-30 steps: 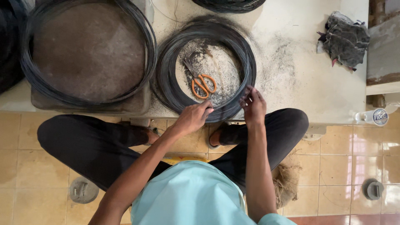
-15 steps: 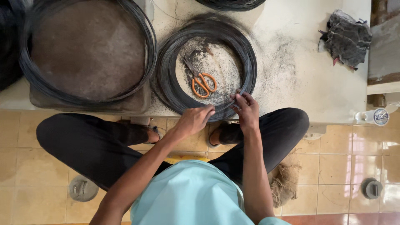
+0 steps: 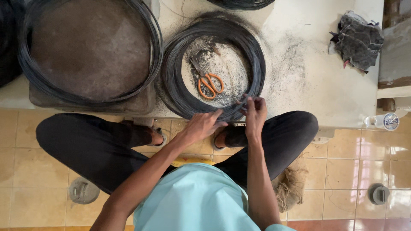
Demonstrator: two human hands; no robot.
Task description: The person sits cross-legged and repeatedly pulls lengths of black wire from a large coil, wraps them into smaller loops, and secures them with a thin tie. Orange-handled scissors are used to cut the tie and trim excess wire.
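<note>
Right hand (image 3: 255,112) pinching dark wire coil (image 3: 212,69), left hand (image 3: 201,125) steadying

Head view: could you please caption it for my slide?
Seated person, both hands on a dark wire coil ringing orange-handled scissors.

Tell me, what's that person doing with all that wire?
A person sits low on the tiled floor, with both hands on the near edge of a coil of dark wire that lies on a dusty white slab. The left hand rests on the coil's rim, and the right hand pinches some strands there. Orange-handled scissors lie inside the ring. A bigger wire coil sits to the left, and a crumpled dark rag lies at the right.
</note>
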